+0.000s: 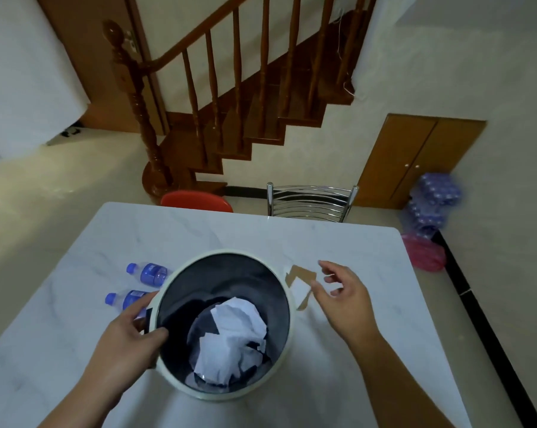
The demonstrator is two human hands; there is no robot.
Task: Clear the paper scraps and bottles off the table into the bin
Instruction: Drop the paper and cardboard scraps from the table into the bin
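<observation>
Left grip [128, 332] clasps bin [180, 273] rim – scrap [301, 285] beside right grip [338, 291]

Crumpled paper [233, 332] fills the bin [287, 307]; two bottles [151, 273] lie left.

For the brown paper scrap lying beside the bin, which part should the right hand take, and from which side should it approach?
Take the brown paper scrap by its right edge, coming from the right with the right hand, which hovers open there. The scrap lies flat on the table, and its left side is close against the bin, so thumb and forefinger would probably pinch the free edge most easily.
</observation>
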